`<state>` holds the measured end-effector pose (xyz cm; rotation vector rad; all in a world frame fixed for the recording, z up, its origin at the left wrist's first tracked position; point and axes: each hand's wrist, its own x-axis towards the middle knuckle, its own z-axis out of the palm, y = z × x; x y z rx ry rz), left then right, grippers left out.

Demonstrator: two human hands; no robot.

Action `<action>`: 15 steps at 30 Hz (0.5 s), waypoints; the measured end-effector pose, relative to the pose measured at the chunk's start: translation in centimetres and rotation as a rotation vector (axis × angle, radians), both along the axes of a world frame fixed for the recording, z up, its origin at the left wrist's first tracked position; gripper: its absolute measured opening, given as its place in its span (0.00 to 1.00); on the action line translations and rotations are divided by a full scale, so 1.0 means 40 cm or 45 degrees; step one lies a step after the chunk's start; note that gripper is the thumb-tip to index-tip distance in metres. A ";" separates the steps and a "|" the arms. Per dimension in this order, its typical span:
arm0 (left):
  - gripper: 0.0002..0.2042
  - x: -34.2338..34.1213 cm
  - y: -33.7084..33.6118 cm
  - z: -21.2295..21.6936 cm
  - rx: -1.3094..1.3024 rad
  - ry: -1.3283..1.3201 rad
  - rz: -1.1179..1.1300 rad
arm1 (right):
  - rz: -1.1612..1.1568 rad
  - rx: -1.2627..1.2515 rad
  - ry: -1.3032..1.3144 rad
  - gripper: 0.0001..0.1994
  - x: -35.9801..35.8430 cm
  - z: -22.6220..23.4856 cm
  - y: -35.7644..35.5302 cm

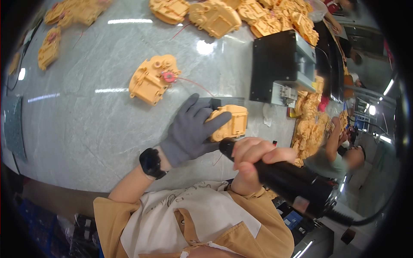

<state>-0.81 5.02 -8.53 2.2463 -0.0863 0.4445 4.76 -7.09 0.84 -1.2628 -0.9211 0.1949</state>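
Observation:
My left hand [188, 131], in a grey glove, is closed on an orange-yellow plastic housing [238, 121], with the fingers over its left side. My bare right hand [260, 155] wraps round a black corded electric screwdriver [294, 182]. The tool's front end meets the lower edge of the housing; its bit does not show. Under the housing lies a dark flat block [234, 101], mostly covered. Beyond my left hand a second housing [155, 79] rests on the table, carrying a small red round part [169, 77] with a thin red wire.
A black box [275, 64] with a metal bracket stands at the right on the grey table [86, 137]. Piles of housings [275, 17] lie at the far side, more [309, 133] at the right. A cable [365, 221] trails from the screwdriver. Another person [337, 150] sits at the right.

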 end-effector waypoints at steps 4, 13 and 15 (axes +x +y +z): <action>0.34 -0.001 0.011 -0.003 0.026 0.023 -0.051 | 0.046 0.179 -0.015 0.22 0.046 0.021 -0.079; 0.31 0.008 0.006 0.010 0.044 0.043 -0.110 | -0.917 0.290 -0.087 0.23 0.362 0.051 -0.172; 0.30 0.004 0.004 0.015 0.046 0.032 -0.096 | -0.944 0.217 -0.039 0.22 0.365 0.050 -0.159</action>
